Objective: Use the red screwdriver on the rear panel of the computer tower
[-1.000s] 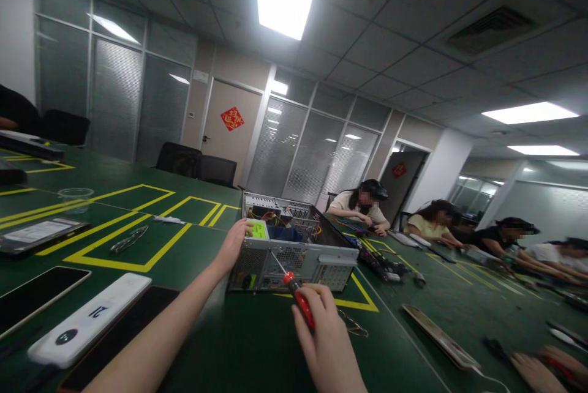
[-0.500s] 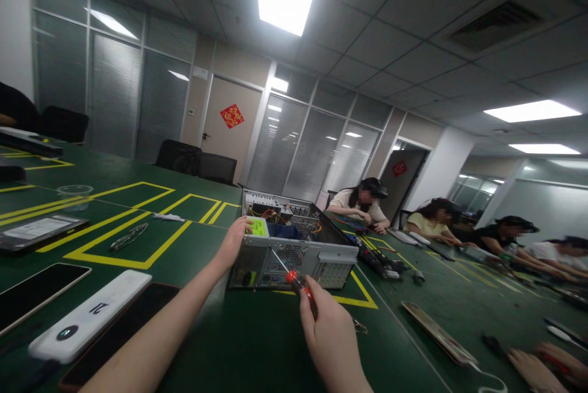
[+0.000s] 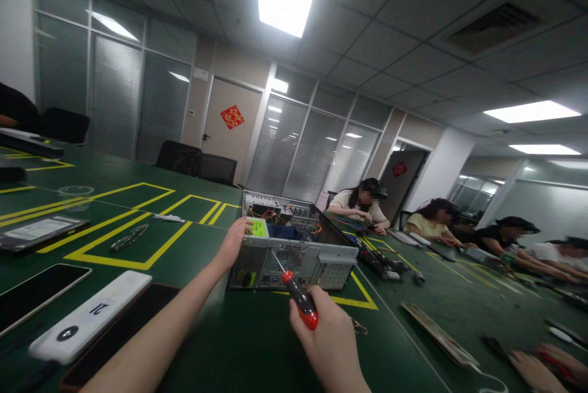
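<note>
An open computer case (image 3: 316,261) lies in front of me, its perforated back panel facing me. At its left corner sits a power supply (image 3: 258,228) with a bright green label. My left hand (image 3: 234,240) grips that corner, fingers over the top of the power supply. My right hand (image 3: 324,325) holds a red and black screwdriver (image 3: 301,300) by its handle. The shaft slants up and left, with its tip at the back panel just below the power supply's right edge. Whether a screw is under the tip is too small to tell.
To the left lie a hard drive (image 3: 41,232), tweezers (image 3: 130,237), a clear plastic cup (image 3: 76,197), a white power bank (image 3: 92,316) and a phone (image 3: 41,295). Another phone (image 3: 438,333) and cables (image 3: 374,256) are on the right. Several people sit along the table's right side.
My right hand's grip on the screwdriver has loosened and shifted, so more of the handle and its red end shows. The left hand and the case have stayed put.
</note>
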`<state>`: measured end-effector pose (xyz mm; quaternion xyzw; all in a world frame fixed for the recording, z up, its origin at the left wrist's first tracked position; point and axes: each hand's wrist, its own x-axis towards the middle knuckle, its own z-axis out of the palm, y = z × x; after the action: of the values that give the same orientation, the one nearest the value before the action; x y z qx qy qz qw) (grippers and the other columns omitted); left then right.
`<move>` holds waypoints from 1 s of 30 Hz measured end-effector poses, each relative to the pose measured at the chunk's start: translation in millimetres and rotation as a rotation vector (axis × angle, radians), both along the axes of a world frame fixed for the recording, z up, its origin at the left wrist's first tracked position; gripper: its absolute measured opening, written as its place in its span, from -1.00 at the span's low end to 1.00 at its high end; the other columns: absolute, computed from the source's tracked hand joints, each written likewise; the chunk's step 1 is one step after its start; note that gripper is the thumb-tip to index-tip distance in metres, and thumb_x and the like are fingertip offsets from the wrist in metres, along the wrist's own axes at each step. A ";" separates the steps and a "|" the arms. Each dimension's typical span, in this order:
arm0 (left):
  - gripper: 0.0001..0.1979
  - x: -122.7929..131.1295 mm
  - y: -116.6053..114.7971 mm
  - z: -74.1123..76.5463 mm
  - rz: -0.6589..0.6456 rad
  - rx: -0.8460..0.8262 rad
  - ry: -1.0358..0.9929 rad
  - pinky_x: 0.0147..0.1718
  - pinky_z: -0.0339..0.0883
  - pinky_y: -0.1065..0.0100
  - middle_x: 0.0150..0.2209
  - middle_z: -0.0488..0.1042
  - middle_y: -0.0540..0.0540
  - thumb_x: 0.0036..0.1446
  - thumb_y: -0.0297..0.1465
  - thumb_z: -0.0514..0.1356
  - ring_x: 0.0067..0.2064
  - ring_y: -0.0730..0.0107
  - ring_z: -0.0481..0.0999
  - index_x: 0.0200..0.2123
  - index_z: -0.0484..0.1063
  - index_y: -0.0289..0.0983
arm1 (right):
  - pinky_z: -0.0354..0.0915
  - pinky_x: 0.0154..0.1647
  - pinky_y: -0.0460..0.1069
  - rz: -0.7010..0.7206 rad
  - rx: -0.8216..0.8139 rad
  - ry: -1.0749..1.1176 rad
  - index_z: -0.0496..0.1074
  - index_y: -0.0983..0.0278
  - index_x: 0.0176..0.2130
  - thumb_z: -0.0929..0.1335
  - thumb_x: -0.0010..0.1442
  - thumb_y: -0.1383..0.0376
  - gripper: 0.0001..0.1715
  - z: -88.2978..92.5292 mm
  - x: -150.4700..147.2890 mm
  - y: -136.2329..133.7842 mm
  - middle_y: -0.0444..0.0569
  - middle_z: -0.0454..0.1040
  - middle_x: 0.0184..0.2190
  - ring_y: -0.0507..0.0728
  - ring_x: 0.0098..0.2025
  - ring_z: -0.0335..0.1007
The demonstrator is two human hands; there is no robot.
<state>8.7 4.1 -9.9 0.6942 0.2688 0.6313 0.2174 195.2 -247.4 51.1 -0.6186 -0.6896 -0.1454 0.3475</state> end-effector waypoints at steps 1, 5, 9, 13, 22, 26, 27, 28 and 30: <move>-0.56 0.1 -0.3 0.1 0.001 0.002 0.001 0.33 0.17 0.01 -0.03 0.55 -0.21 0.36 -0.20 -0.14 0.27 0.13 0.35 -0.34 0.46 -0.22 | 0.40 -0.43 -0.02 -0.008 0.032 -0.017 0.44 0.22 -0.30 0.32 0.28 0.22 -0.85 -0.7 -0.1 1.6 -0.07 0.47 -0.45 0.13 -0.45 0.49; -0.56 0.4 -1.0 0.4 0.003 -0.003 -0.006 0.32 0.17 0.02 -0.03 0.55 -0.21 0.36 -0.21 -0.14 0.27 0.13 0.35 -0.34 0.45 -0.22 | 0.50 -0.25 0.03 0.028 0.166 -0.115 0.45 0.24 -0.03 0.21 0.37 0.28 -0.71 0.9 -1.8 3.0 0.11 0.54 -0.12 0.17 -0.23 0.59; -0.57 0.1 -1.4 1.0 -0.006 0.006 -0.004 0.32 0.18 0.02 -0.04 0.55 -0.23 0.36 -0.20 -0.14 0.25 0.13 0.37 -0.34 0.45 -0.22 | 0.50 -0.35 -0.01 0.043 0.075 -0.118 0.46 0.24 -0.10 0.24 0.36 0.28 -0.77 2.4 -3.1 -0.2 0.10 0.52 -0.08 0.14 -0.32 0.59; -0.59 -1.3 -2.5 2.2 -0.003 0.001 0.009 0.32 0.18 0.02 -0.03 0.55 -0.21 0.35 -0.23 -0.13 0.25 0.13 0.37 -0.34 0.44 -0.22 | 0.51 -0.28 0.01 0.063 -0.007 -0.127 0.42 0.19 0.03 0.26 0.21 0.45 -0.59 -5.1 -3.1 -3.7 0.11 0.44 0.03 0.14 -0.27 0.58; -0.59 -1.4 -3.9 2.6 0.000 0.009 0.012 0.32 0.19 0.01 -0.03 0.54 -0.19 0.35 -0.21 -0.13 0.26 0.12 0.35 -0.33 0.44 -0.22 | 0.47 -0.39 -0.02 -0.134 -0.018 -0.188 0.50 0.27 -0.06 0.23 0.38 0.25 -0.70 7.3 6.2 1.8 0.07 0.58 -0.27 0.18 -0.35 0.60; -0.61 -2.0 -2.9 2.2 -0.006 0.005 0.025 0.32 0.18 0.03 -0.03 0.55 -0.19 0.35 -0.24 -0.12 0.26 0.14 0.36 -0.33 0.45 -0.21 | 0.49 -0.33 0.00 0.001 -0.051 -0.206 0.37 0.18 0.18 0.32 0.22 0.38 -0.46 -0.3 0.9 0.6 0.09 0.50 0.00 0.15 -0.31 0.59; -0.61 -2.0 -2.5 2.0 -0.004 0.004 0.023 0.32 0.18 0.03 -0.03 0.55 -0.19 0.34 -0.24 -0.12 0.26 0.14 0.36 -0.33 0.45 -0.22 | 0.48 -0.35 -0.01 0.031 -0.047 -0.216 0.36 0.16 0.19 0.31 0.19 0.43 -0.41 -3.6 -0.1 0.3 0.07 0.48 0.01 0.13 -0.34 0.58; -0.61 -1.9 -2.1 1.7 0.000 0.003 0.020 0.32 0.18 0.02 -0.03 0.55 -0.19 0.34 -0.25 -0.12 0.27 0.14 0.36 -0.33 0.45 -0.22 | 0.47 -0.37 -0.02 0.047 -0.035 -0.221 0.39 0.15 0.16 0.30 0.18 0.45 -0.43 -6.6 -0.6 0.2 0.06 0.48 -0.02 0.11 -0.36 0.56; -0.60 -1.4 -1.5 1.0 0.005 0.003 0.013 0.33 0.17 0.01 -0.02 0.55 -0.19 0.34 -0.25 -0.12 0.26 0.14 0.36 -0.34 0.45 -0.22 | 0.45 -0.39 -0.04 0.019 0.007 -0.214 0.44 0.18 0.07 0.28 0.25 0.41 -0.58 -10.3 0.4 1.1 0.05 0.50 -0.09 0.11 -0.37 0.56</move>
<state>7.3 2.6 -8.8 0.6980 0.2710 0.6277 0.2129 195.5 -246.3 40.8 -0.5917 -0.7281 -0.2094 0.2754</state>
